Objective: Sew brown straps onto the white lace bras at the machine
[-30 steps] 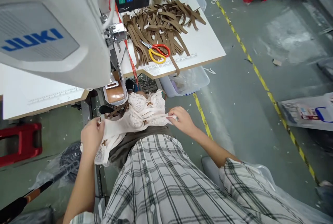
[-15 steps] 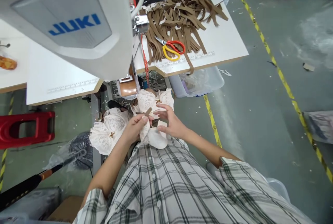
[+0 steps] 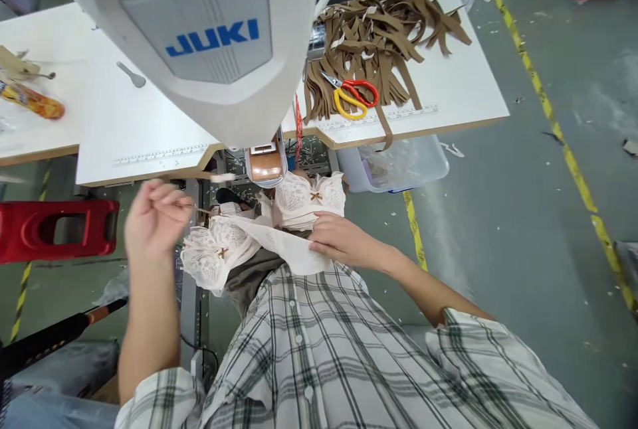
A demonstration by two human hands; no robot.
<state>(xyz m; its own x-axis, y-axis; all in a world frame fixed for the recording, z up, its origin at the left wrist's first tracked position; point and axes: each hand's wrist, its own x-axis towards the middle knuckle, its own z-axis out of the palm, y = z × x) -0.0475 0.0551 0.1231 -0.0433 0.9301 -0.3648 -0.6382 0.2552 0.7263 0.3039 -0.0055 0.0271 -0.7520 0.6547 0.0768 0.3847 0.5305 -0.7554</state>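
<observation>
White bra (image 3: 214,263) with a brown bow, over the left thigh, cups tilted toward the left; from its side, pale band (image 3: 294,253) drawn across the lap, in front of the checked shirt (image 3: 309,336). Just beyond, second bra (image 3: 312,200), also lace with a brown bow, between the knees and close below the machine's brown pad (image 3: 266,167). At the right end of the band, right hand (image 3: 343,241), narrow, fingers closed on the cloth edge. Raised to the left, apart from both bras, left hand (image 3: 159,216), blurred, fingers curled, with a thin strand at the fingertips; whether gripped, impossible to tell. Near it, small white piece (image 3: 222,178), blurred. Above, white JUKI machine (image 3: 214,90), overhanging the worktop (image 3: 468,90). On the worktop's right part, heap of brown strips (image 3: 383,44), one hanging over the front edge; upon the near strips, scissors (image 3: 343,85), with one red and one yellow handle. Under that edge, clear bin (image 3: 409,167). On the left part, grey spoon-shaped tool (image 3: 132,76) and, farther left, orange bottle (image 3: 37,102). Below on the floor, red stool (image 3: 30,233) at the left; on both sides, yellow-and-black tape (image 3: 551,110)
</observation>
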